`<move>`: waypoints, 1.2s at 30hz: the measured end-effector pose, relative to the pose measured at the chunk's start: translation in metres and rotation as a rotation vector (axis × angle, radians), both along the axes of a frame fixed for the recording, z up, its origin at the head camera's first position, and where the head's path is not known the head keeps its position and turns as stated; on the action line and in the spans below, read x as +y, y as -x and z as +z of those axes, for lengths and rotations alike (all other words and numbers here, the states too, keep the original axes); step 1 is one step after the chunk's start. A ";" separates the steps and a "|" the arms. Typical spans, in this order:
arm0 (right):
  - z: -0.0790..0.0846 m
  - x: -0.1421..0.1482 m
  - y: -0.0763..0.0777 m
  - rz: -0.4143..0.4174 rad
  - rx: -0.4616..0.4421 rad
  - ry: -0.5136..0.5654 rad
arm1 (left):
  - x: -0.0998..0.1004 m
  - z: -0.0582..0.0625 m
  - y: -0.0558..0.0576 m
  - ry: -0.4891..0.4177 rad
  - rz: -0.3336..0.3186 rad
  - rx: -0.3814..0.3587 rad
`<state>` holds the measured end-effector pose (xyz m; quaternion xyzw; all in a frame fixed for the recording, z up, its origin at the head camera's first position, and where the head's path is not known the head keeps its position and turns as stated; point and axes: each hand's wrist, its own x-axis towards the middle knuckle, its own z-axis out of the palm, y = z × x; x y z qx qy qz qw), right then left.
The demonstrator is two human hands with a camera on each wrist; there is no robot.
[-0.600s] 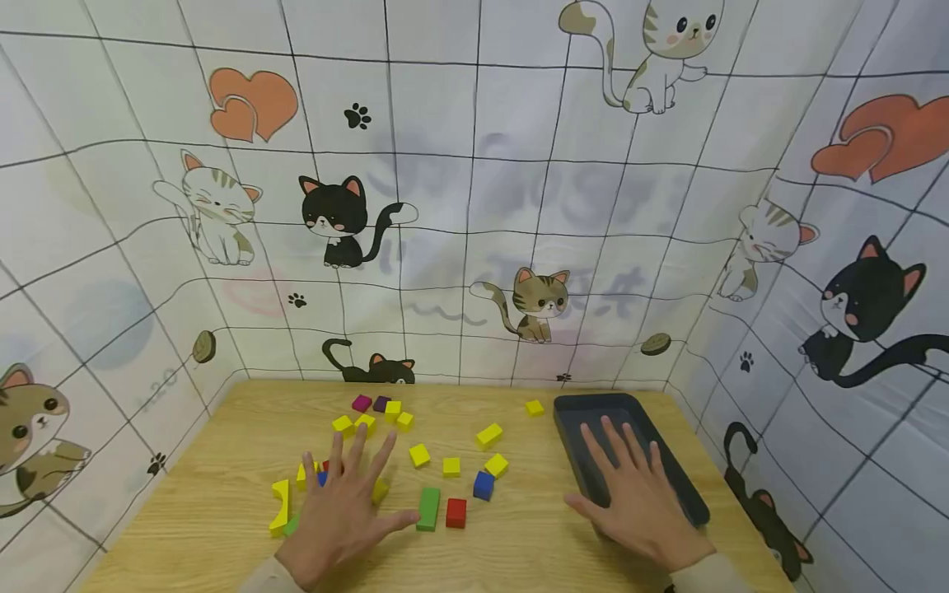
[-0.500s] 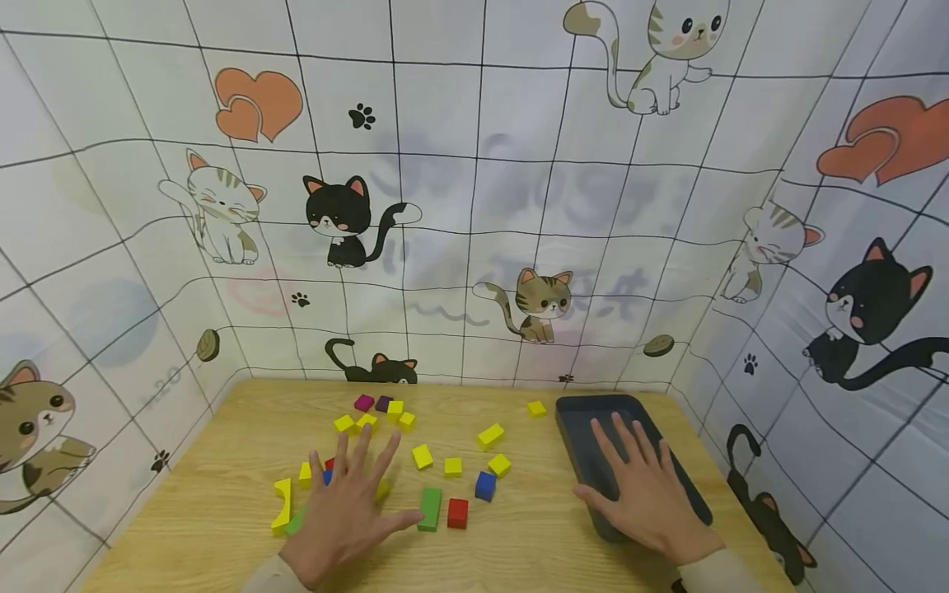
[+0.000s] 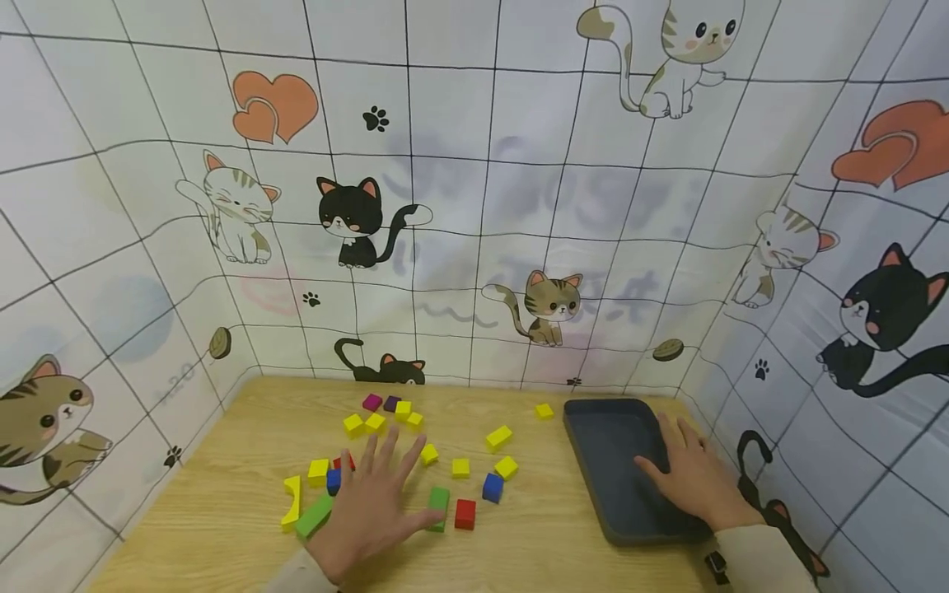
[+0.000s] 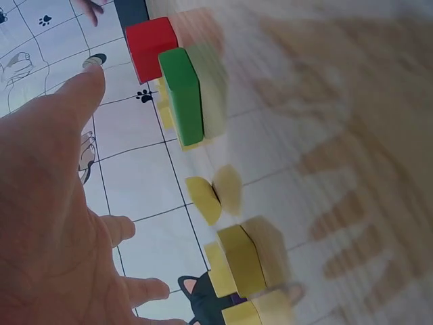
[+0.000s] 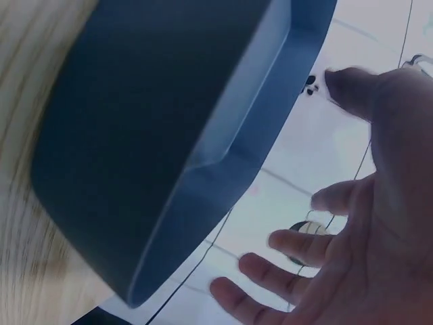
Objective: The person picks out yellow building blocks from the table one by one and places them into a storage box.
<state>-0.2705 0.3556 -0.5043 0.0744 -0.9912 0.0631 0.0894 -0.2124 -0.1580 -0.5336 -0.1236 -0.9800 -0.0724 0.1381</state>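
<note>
Fingers spread, my left hand (image 3: pixel 374 511) hovers palm down over the left part of the table. Its thumb tip overlaps a green block (image 3: pixel 438 497) in the head view. In the left wrist view the same hand (image 4: pixel 47 189) is raised apart from the green block (image 4: pixel 183 98) and a red block (image 4: pixel 150 51). My right hand (image 3: pixel 700 473) holds nothing and is over the right side of a dark grey tray (image 3: pixel 615 469). The right wrist view shows its fingers loosely bent, apart from the tray wall (image 5: pixel 135 135).
Left of the left hand lie a yellow arch block (image 3: pixel 291 515), another green block (image 3: pixel 315 517) and a blue block (image 3: pixel 334 481). Several yellow cubes (image 3: pixel 460 468) are scattered on the wooden table (image 3: pixel 534 527). A cat-print cloth (image 3: pixel 460 247) hangs behind.
My right hand has moved right, from over the middle of the tray to its right side. The left hand stays spread over the blocks; the whole view has shifted slightly.
</note>
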 end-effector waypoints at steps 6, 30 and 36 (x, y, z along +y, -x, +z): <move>-0.002 0.018 0.009 -0.015 -0.058 0.043 | 0.010 0.001 0.006 0.002 -0.007 -0.049; 0.001 0.025 0.016 -0.089 -0.227 0.061 | 0.047 0.008 0.034 -0.053 -0.132 -0.090; -0.001 0.024 0.015 -0.104 -0.235 0.065 | 0.076 0.019 0.053 -0.065 -0.177 -0.114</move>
